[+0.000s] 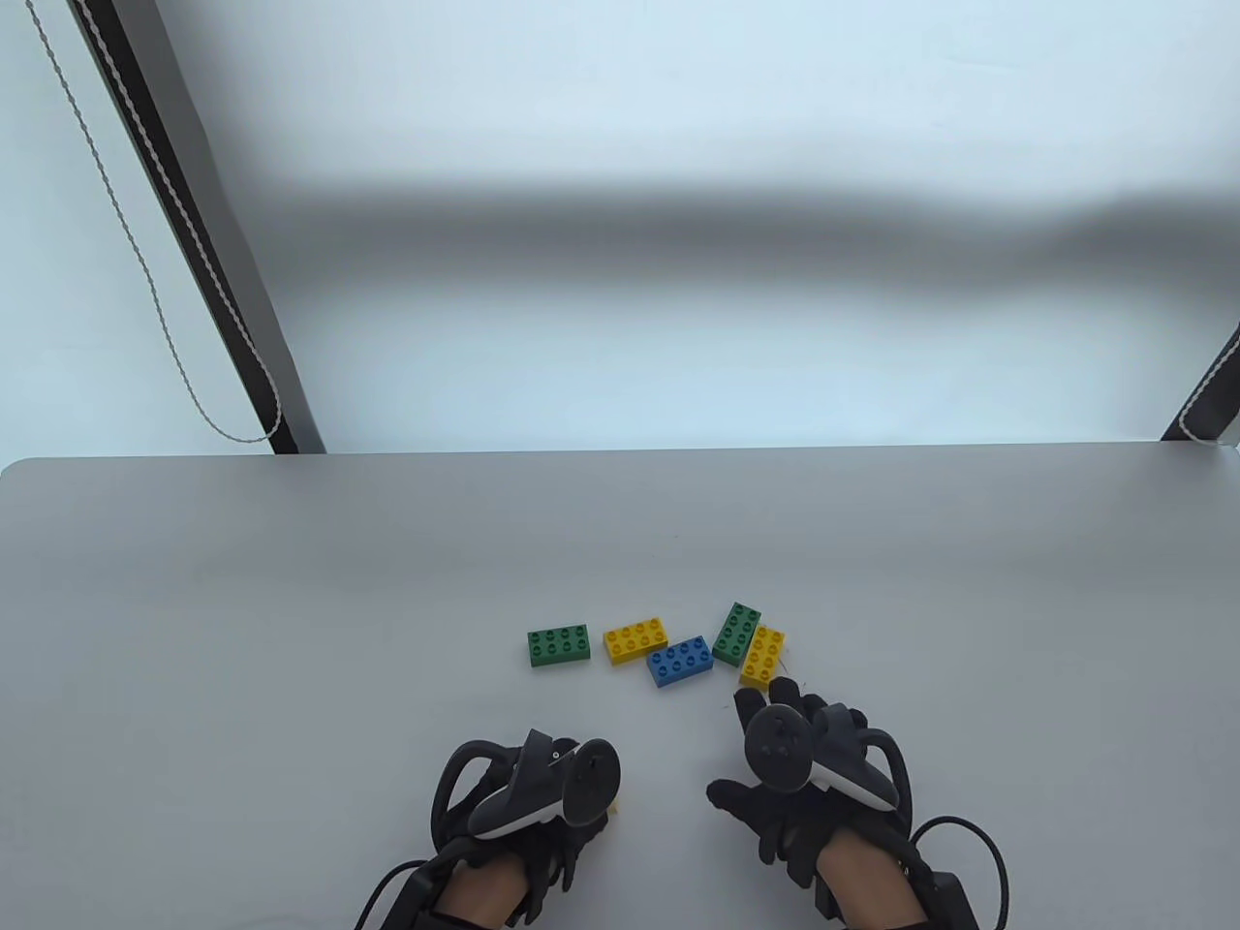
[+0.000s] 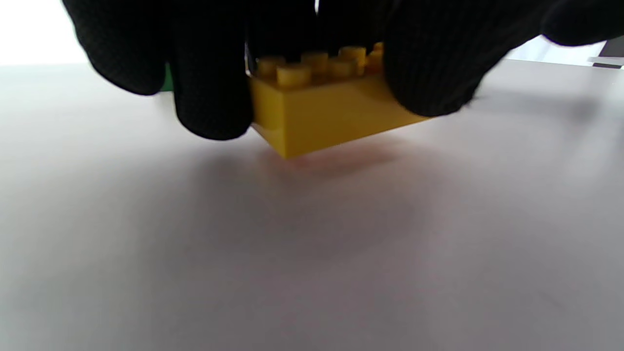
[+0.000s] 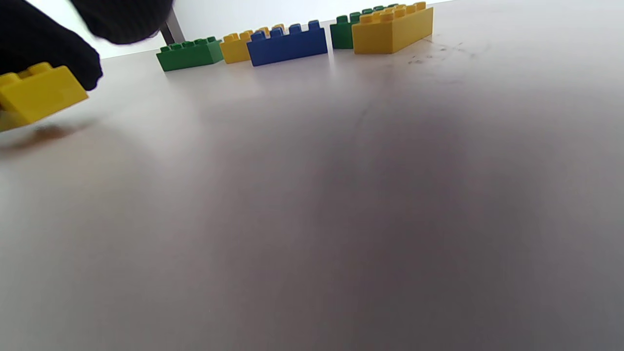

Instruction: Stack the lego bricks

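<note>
Five bricks lie in a loose row on the grey table (image 1: 291, 601): a green brick (image 1: 559, 645), a yellow brick (image 1: 635, 640), a blue brick (image 1: 680, 662), a second green brick (image 1: 736, 634) and a yellow brick (image 1: 762, 657) against it. My left hand (image 1: 591, 814) grips another yellow brick (image 2: 331, 107) between its fingers (image 2: 209, 107), tilted and just off the table. In the table view that brick is mostly hidden under the hand. My right hand (image 1: 756, 741) is open and empty, fingers spread, its fingertips just short of the right yellow brick.
The row also shows at the back of the right wrist view, with the blue brick (image 3: 287, 45) in the middle. The table's far edge (image 1: 620, 453) lies well beyond the bricks. A dark post (image 1: 194, 223) with a cord stands behind at the left.
</note>
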`<state>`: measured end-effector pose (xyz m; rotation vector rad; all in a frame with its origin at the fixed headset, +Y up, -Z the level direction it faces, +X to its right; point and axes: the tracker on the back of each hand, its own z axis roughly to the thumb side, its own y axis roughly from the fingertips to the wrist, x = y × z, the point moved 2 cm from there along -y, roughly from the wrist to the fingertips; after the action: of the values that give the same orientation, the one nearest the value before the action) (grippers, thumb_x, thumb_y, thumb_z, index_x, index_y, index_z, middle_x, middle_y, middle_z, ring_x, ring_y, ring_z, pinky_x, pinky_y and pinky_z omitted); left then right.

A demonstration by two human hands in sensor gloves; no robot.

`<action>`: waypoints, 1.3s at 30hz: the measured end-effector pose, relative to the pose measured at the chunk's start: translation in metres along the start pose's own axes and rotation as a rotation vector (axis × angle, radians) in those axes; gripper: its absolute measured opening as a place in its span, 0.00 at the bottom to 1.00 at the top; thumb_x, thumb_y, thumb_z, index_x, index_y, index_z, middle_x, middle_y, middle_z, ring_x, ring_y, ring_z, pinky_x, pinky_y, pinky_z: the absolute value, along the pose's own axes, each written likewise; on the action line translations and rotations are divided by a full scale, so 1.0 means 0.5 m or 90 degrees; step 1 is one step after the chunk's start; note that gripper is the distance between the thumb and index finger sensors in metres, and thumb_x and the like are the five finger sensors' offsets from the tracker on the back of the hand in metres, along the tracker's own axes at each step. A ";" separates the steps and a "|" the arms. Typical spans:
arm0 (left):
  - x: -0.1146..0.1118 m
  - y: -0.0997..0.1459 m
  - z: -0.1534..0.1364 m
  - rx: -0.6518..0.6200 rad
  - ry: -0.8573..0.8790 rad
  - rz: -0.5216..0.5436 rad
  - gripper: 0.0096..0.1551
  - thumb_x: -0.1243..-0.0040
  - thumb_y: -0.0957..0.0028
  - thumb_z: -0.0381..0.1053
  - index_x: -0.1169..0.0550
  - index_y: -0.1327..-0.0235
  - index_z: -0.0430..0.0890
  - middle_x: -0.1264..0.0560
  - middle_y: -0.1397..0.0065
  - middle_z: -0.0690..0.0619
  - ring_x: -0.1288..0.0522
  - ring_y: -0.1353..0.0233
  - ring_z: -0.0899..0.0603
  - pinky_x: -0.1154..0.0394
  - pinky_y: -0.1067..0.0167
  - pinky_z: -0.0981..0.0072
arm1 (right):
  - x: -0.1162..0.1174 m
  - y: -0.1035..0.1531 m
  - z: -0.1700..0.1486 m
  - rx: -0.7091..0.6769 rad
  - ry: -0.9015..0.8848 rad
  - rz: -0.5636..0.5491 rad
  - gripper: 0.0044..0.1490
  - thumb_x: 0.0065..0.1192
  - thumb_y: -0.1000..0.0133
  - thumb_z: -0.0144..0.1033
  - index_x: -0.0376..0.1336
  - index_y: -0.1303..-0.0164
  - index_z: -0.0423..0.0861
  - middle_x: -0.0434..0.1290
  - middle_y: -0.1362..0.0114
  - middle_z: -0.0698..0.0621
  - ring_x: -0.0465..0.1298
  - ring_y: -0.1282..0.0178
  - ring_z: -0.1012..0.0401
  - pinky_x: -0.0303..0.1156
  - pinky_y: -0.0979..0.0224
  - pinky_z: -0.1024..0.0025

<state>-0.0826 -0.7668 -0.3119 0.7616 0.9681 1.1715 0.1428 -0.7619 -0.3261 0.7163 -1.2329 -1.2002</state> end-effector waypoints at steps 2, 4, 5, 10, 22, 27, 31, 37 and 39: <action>-0.004 -0.001 0.008 -0.005 -0.010 -0.009 0.37 0.33 0.60 0.62 0.28 0.35 0.56 0.24 0.31 0.51 0.20 0.38 0.41 0.26 0.37 0.39 | 0.001 -0.001 0.000 -0.001 0.000 0.001 0.63 0.54 0.54 0.69 0.33 0.24 0.43 0.37 0.20 0.30 0.46 0.23 0.29 0.38 0.34 0.20; -0.007 -0.002 0.013 -0.006 -0.019 -0.013 0.37 0.33 0.60 0.62 0.28 0.35 0.56 0.24 0.30 0.51 0.20 0.38 0.41 0.27 0.36 0.39 | 0.001 -0.001 0.000 -0.001 0.000 0.002 0.63 0.54 0.54 0.69 0.34 0.25 0.43 0.37 0.20 0.30 0.46 0.23 0.29 0.38 0.34 0.20; -0.007 -0.002 0.015 -0.007 -0.025 -0.012 0.37 0.33 0.60 0.62 0.27 0.35 0.56 0.24 0.30 0.51 0.20 0.38 0.41 0.27 0.36 0.39 | 0.001 -0.001 0.000 -0.002 -0.001 0.001 0.63 0.54 0.54 0.69 0.34 0.25 0.43 0.37 0.20 0.31 0.46 0.23 0.29 0.38 0.34 0.20; -0.006 -0.001 0.018 -0.006 -0.031 -0.012 0.38 0.33 0.60 0.63 0.28 0.35 0.56 0.24 0.30 0.51 0.20 0.38 0.41 0.27 0.36 0.39 | 0.001 -0.002 -0.003 -0.001 -0.004 -0.001 0.63 0.54 0.54 0.69 0.34 0.24 0.43 0.37 0.20 0.31 0.46 0.23 0.29 0.38 0.34 0.20; 0.000 0.002 0.002 0.005 -0.002 -0.020 0.38 0.35 0.60 0.65 0.28 0.34 0.55 0.24 0.30 0.50 0.21 0.36 0.41 0.28 0.36 0.39 | 0.001 -0.005 -0.008 0.001 -0.006 -0.017 0.63 0.55 0.55 0.69 0.35 0.24 0.43 0.39 0.19 0.31 0.48 0.23 0.29 0.39 0.33 0.20; 0.013 0.006 -0.013 0.009 0.025 -0.013 0.39 0.36 0.60 0.65 0.28 0.33 0.55 0.25 0.29 0.50 0.21 0.36 0.41 0.28 0.36 0.39 | -0.024 -0.005 -0.007 -0.007 -0.006 -0.072 0.63 0.58 0.56 0.68 0.38 0.24 0.42 0.44 0.19 0.31 0.53 0.24 0.30 0.45 0.32 0.21; 0.031 0.013 -0.035 0.022 0.064 0.007 0.38 0.37 0.59 0.65 0.29 0.33 0.55 0.25 0.28 0.49 0.22 0.35 0.40 0.28 0.35 0.38 | -0.053 -0.013 0.011 -0.035 -0.023 -0.132 0.64 0.62 0.56 0.67 0.41 0.24 0.42 0.49 0.19 0.32 0.58 0.24 0.31 0.49 0.31 0.22; 0.050 0.026 -0.077 0.051 0.108 0.038 0.39 0.38 0.58 0.65 0.30 0.31 0.56 0.28 0.25 0.49 0.25 0.31 0.38 0.30 0.35 0.37 | -0.095 -0.059 0.059 -0.058 0.001 -0.171 0.64 0.67 0.58 0.66 0.43 0.24 0.43 0.53 0.20 0.34 0.63 0.25 0.32 0.54 0.33 0.21; 0.053 0.030 -0.090 0.062 0.119 0.045 0.39 0.38 0.58 0.65 0.31 0.31 0.55 0.28 0.25 0.48 0.25 0.30 0.38 0.30 0.34 0.37 | -0.107 -0.082 0.077 -0.064 0.014 -0.178 0.63 0.69 0.59 0.65 0.45 0.24 0.43 0.54 0.20 0.35 0.64 0.26 0.32 0.56 0.33 0.21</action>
<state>-0.1270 -0.7373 -0.3229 0.7782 1.1675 1.2808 0.0994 -0.7158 -0.3708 0.8445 -1.0697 -1.4674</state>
